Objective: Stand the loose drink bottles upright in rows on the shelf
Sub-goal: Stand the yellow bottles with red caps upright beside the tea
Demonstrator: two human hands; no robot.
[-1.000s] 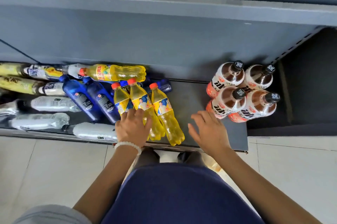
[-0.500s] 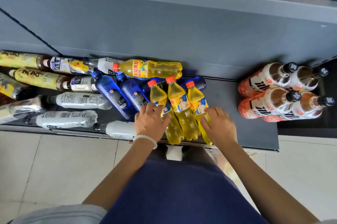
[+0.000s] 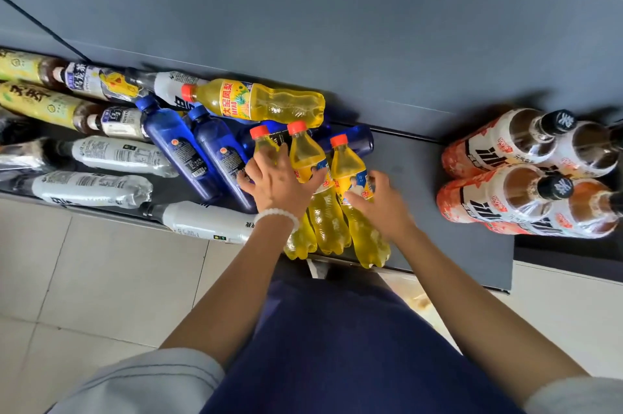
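Now both hands are gripping: left hand (image 3: 279, 184) w/ fingers round two yellow bottles (image 3: 305, 157), right hand (image 3: 382, 208) clasping a third beside them, on the grey shelf (image 3: 438, 245) above floor tiles (image 3: 101, 278).

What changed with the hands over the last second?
The right hand moved left from the bare shelf onto the rightmost of the three yellow bottles. The left hand stayed on the other two. The orange bottles and the lying pile on the left look unchanged; the camera itself shifted.

Upright bottles (image 3: 526, 174) stand right on the shelf (image 3: 438, 211); fallen bottles (image 3: 111, 157) lie left.
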